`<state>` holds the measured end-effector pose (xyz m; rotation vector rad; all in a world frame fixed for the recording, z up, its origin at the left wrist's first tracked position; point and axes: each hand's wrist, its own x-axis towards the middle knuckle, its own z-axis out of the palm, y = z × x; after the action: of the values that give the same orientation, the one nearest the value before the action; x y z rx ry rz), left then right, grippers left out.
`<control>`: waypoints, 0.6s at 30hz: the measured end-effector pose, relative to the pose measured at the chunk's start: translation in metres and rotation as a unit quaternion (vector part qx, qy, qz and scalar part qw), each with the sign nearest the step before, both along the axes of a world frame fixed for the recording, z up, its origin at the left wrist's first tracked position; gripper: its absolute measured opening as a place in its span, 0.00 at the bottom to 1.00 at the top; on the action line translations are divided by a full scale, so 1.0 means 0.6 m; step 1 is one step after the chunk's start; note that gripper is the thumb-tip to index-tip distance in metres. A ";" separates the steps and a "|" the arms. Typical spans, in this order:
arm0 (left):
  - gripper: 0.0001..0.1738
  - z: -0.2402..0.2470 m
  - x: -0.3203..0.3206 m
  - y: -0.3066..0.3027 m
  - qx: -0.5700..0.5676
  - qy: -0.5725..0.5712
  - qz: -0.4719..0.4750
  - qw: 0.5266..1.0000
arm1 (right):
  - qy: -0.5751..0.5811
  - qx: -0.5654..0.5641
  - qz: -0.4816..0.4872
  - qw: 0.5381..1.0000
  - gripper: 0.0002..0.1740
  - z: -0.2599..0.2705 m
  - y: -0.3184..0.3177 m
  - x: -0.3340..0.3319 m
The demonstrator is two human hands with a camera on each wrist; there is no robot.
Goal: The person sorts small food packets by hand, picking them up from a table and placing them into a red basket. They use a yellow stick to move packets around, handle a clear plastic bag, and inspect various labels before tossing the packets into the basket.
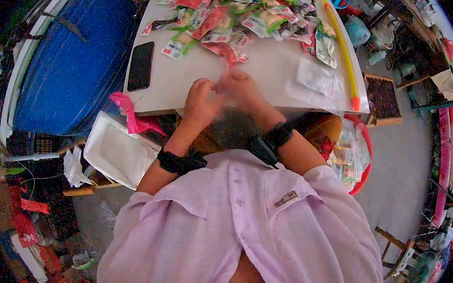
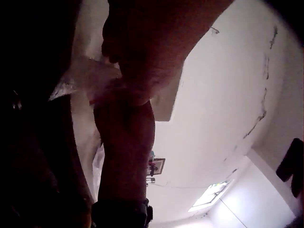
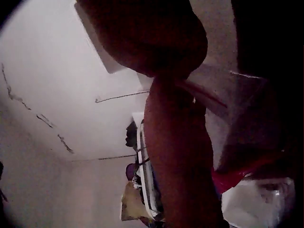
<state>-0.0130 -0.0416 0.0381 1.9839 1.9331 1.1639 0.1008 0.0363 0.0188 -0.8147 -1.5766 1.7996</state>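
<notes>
Both hands meet just over the table's front edge, fingers curled in against each other. My left hand and right hand pinch a clear plastic bag between them, its thin film hanging below the fingers. A red strip shows along the bag in the right wrist view. In the left wrist view, a see-through corner of the film sticks out beside the knuckles. The fingertips are mostly hidden in the dark wrist views. Beyond the hands lies a red-and-clear food packet, at the near end of a pile of sealed packets.
A black phone lies at the table's left edge, clear bags at the right beside a yellow tube. Pink plastic hangs at the front left corner above a white foam box. A red basin with packets stands right.
</notes>
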 end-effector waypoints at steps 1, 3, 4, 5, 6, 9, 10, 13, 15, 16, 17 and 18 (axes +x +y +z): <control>0.12 -0.007 -0.002 0.002 -0.001 -0.002 0.001 1.000 | 0.016 -0.032 -0.006 0.999 0.11 0.001 -0.004 0.000; 0.10 -0.013 -0.003 0.002 0.001 -0.008 0.008 1.000 | 0.048 -0.094 -0.017 0.994 0.11 0.006 -0.013 -0.002; 0.10 -0.010 0.000 0.000 0.004 -0.011 0.013 1.000 | 0.047 -0.105 -0.013 0.993 0.11 0.012 -0.017 -0.001; 0.09 -0.006 0.002 -0.001 0.006 -0.014 0.018 1.000 | 0.047 -0.116 -0.009 0.992 0.12 0.020 -0.021 0.002; 0.08 -0.003 0.002 -0.002 0.002 -0.005 0.017 1.000 | 0.046 -0.126 -0.006 0.991 0.12 0.027 -0.023 0.004; 0.09 0.005 -0.001 -0.001 -0.033 -0.021 0.012 0.999 | 0.004 -0.097 -0.014 0.995 0.13 0.036 -0.027 0.010; 0.09 0.006 -0.004 -0.001 -0.061 -0.054 0.009 0.997 | 0.002 -0.086 -0.015 0.996 0.13 0.035 -0.028 0.011; 0.09 0.024 0.000 -0.005 -0.156 -0.261 0.036 0.952 | -0.006 0.019 -0.004 1.000 0.14 0.019 -0.025 0.012; 0.09 0.024 0.000 -0.006 -0.184 -0.395 0.036 0.899 | -0.011 0.105 0.009 0.994 0.14 0.007 -0.021 0.014; 0.09 0.017 -0.004 -0.005 -0.180 -0.444 0.021 0.878 | -0.010 0.110 0.009 0.994 0.15 0.011 -0.023 0.014; 0.09 0.012 -0.005 -0.005 -0.176 -0.491 0.006 0.853 | -0.005 0.039 -0.004 0.999 0.15 0.014 -0.026 0.012; 0.10 0.011 -0.005 -0.006 -0.173 -0.442 0.009 0.880 | 0.000 -0.032 -0.017 0.999 0.15 0.020 -0.030 0.011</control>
<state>-0.0160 -0.0454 0.0444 0.9659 1.4993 1.2845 0.1077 0.0185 0.0310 -0.8651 -1.5025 1.8331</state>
